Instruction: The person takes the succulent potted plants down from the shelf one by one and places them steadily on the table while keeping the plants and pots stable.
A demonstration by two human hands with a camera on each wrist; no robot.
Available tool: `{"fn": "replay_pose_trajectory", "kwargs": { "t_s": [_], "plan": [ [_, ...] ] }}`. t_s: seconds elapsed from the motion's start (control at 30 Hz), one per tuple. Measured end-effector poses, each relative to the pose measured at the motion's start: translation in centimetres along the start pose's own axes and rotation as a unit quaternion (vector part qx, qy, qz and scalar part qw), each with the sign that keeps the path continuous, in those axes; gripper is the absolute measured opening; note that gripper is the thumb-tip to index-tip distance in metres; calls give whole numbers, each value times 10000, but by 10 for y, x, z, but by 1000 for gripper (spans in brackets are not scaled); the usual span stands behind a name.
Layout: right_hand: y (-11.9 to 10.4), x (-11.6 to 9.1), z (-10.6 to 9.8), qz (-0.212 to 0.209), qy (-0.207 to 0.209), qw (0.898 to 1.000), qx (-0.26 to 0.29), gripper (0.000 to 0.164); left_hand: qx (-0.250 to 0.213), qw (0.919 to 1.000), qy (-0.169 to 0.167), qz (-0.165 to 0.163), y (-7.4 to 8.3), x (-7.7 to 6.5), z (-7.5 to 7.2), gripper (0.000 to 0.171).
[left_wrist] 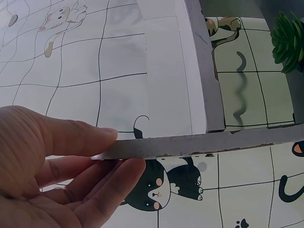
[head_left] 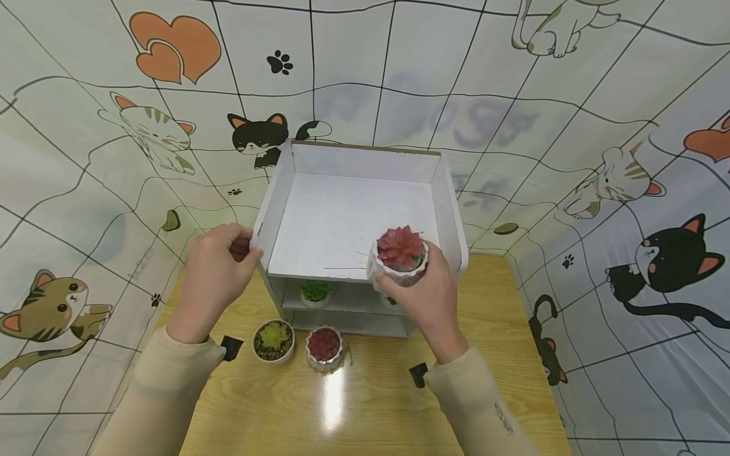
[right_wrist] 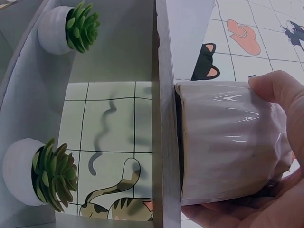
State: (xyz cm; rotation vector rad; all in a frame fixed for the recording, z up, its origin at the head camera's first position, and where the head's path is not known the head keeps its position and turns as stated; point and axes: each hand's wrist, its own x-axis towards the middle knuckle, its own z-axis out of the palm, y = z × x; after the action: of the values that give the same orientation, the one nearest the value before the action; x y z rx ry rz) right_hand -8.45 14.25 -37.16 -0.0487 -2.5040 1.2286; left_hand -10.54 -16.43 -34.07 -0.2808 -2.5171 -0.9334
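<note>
A white shelf unit (head_left: 353, 215) stands on the wooden table, its shallow top board walled on the sides and back. My left hand (head_left: 217, 272) pinches the front edge of its left side wall (left_wrist: 156, 146), thumb on one face and fingers on the other. In my right hand (head_left: 424, 304) I grip a glossy white pot (right_wrist: 228, 142) holding a red succulent (head_left: 401, 246). The pot is upright at the front right of the top board; I cannot tell whether its base fully rests there. Two green succulents (right_wrist: 84, 27) (right_wrist: 56, 175) in white pots sit on the shelf below.
On the table before the unit stand a pot with a yellow-green succulent (head_left: 273, 341) and a pot with a dark red succulent (head_left: 324, 347). Cat-print cloth (head_left: 353, 50) hangs behind and at both sides. The wooden table top (head_left: 376, 405) extends toward me.
</note>
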Motion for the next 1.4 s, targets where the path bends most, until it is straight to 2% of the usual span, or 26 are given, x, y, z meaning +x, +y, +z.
{"fn": "replay_pose_trajectory", "kwargs": {
  "t_s": [0.3,0.5,0.97,1.4],
  "plan": [
    [2,-10,-1,-195,125,9997,69,83,-1,10000,5,-9,-1,0,1,11],
    [6,-16,0,-552,313,9979,160,78,20,10000,18,7,-1,-1,1,11],
    [13,-28,0,-1186,553,9911,264,82,12,10000,14,13,-1,-1,1,12],
    [17,-42,-4,-1263,492,9903,314,85,36,10000,26,11,1,-1,1,12]
  ]
}}
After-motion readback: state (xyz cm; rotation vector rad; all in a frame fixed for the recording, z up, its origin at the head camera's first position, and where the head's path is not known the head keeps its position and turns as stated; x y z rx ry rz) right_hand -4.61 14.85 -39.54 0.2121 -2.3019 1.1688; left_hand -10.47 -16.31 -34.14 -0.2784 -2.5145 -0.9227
